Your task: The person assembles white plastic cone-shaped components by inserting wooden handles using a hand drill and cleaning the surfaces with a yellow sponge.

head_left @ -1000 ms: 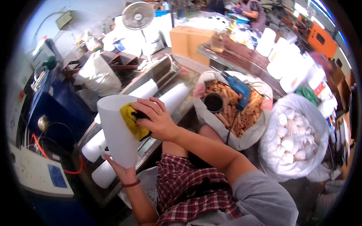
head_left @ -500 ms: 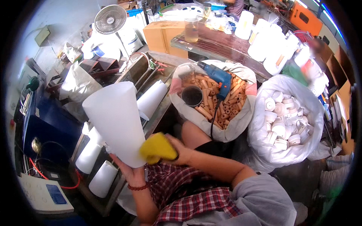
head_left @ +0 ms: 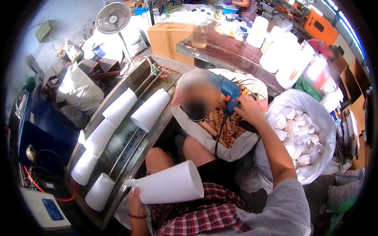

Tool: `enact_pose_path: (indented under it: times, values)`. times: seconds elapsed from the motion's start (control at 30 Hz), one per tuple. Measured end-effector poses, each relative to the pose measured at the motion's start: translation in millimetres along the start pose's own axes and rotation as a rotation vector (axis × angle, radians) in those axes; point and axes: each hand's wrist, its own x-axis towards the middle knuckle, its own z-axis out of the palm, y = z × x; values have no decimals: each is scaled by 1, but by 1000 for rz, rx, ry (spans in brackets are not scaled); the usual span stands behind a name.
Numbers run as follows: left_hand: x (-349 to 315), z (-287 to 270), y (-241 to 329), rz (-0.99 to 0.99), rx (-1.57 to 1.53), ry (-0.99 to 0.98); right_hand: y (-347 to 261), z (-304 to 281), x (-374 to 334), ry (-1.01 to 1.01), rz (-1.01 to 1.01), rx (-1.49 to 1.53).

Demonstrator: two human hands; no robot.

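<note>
Over lap [head_left: 214,192], left hand [head_left: 136,205] gripped white plastic cone [head_left: 169,185]; one-ended hold risked slip; right hand [head_left: 251,111] by blue drill [head_left: 230,89], grasp unclear.

The held cone [head_left: 169,185] is looking smooth and matt, the drill [head_left: 230,89] is showing plastic, the table [head_left: 224,46] is gleaming glossily.

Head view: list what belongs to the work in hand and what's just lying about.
Apparently belongs:
white tapered cylinder, in the left hand
blue power drill, beside the right hand
other white tapered cylinders

Apparently just lying about:
grey round-headed standing fan
brown rectangular cardboard box
clear cylindrical jar
</note>
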Motion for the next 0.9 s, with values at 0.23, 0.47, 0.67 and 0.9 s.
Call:
enact_pose_path:
  times: [0.23,0.47,0.67,0.9]
  values:
    - [-2,-1,12,272,334,-11,-25,65,85,-369,-33,-508]
    - [-1,12,28,443,430,-123,-12,80,75,-356,-89,-488]
    - [7,14,26,386,313,-177,-101,39,111,-197,-393,75]
    - [-10,0,31,412,576,-88,-301,-4,41,-860,-363,626]
